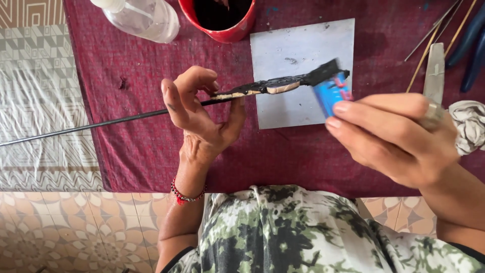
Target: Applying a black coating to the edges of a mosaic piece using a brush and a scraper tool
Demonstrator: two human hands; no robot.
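We've got our left hand (202, 114) pinching the thin black rod (101, 123) mid-length, its gunk-coated tip (283, 84) sticking out rightward over the grey plate (303, 50), right hand (389, 136) gripping a blue card (332, 94) against that tip

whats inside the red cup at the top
The round red cup holds something dark, nearly black, across its whole opening. Whether that is liquid, paste or shadow cannot be told, and the frame's top edge cuts off its far rim.
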